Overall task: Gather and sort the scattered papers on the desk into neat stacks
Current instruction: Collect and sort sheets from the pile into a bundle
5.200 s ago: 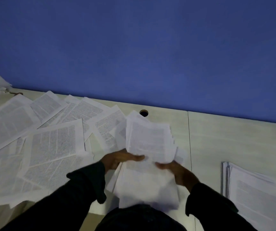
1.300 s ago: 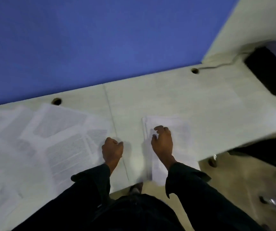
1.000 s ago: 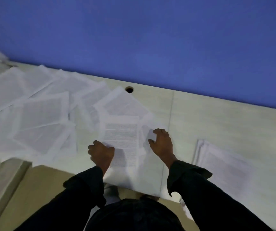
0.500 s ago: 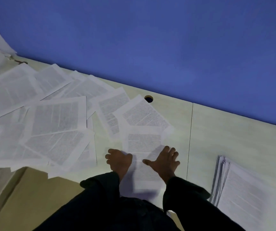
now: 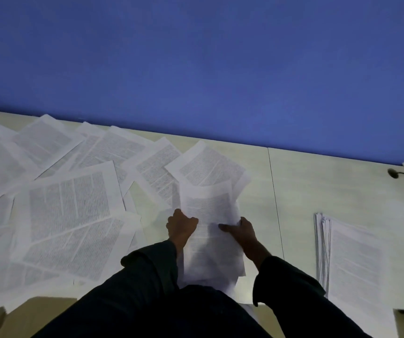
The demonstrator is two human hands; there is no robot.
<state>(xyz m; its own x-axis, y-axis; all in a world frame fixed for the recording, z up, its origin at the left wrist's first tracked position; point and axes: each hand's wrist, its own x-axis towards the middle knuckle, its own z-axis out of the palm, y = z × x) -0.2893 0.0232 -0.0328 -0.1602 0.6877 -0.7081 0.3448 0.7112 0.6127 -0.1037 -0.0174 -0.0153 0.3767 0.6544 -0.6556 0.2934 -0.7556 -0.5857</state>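
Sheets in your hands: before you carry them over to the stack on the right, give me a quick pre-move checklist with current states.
1. Left hand grips the left edge of the held sheets: ok.
2. Right hand grips their right edge, thumb on top: ok.
3. Held sheets squared up: not ok, lower edges look uneven.
4. Bare desk between the hands and the sorted stack: ok.
5. Sorted stack neat: cannot tell, its left edges fan slightly and the picture blurs there.
6. Scattered papers left to gather: not ok, many lie overlapping on the left.
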